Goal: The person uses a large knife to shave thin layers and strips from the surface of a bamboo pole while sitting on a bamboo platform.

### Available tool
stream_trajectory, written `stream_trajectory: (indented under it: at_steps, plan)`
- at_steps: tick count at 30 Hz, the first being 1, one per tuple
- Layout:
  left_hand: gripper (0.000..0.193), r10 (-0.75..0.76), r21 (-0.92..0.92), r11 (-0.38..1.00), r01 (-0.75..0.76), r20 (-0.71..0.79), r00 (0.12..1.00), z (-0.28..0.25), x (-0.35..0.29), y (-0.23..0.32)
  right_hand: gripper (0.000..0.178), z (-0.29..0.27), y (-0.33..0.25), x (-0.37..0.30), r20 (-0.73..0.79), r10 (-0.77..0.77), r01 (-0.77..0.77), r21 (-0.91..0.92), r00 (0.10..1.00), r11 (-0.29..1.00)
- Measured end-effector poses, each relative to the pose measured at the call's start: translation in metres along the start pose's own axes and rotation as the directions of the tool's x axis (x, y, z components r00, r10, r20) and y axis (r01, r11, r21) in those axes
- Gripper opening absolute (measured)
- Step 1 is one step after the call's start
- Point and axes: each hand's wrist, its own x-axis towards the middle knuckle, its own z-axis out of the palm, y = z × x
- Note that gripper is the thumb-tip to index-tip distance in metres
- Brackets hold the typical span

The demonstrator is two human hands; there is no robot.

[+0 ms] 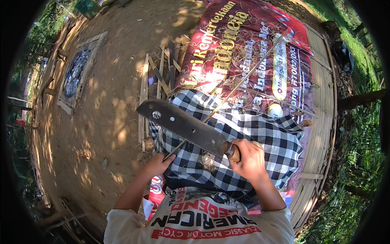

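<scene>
My right hand [248, 159] is wrapped round the wooden handle of a broad, dark machete [185, 127] with a few holes in its blade. The blade points left and lies across a long thin bamboo strip [248, 77], hiding part of it. Low on the left, my left hand [160, 164] pinches the strip's near end. From there the strip slants up and right, past the blade, over a dark red banner. A black-and-white checked cloth [264, 142] covers my lap beneath both hands. Pale shavings [208, 160] lie on the cloth between them.
The printed banner [207, 53], strewn with curled shavings, covers much of a bamboo-slat platform [319, 110]. Several wooden strips [144, 87] lie by its left edge. Farther left, a framed ash pit [77, 69] sits in the dirt ground. Green plants border the right side.
</scene>
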Motion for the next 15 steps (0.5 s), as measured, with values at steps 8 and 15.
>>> stream_trajectory:
  at_steps: [8,15]
  plan:
    - [0.046,0.107,-0.015,0.994,-0.110,-0.149,0.983,0.017,0.000,-0.002,0.034,0.050,0.021,0.015,0.151,-0.043,0.092,-0.332,0.988,0.939]
    - [0.047,0.023,-0.018,1.000,-0.025,-0.144,0.989,0.018,-0.001,-0.002,0.013,0.043,0.066,0.031,0.088,-0.015,0.057,-0.500,0.996,0.864]
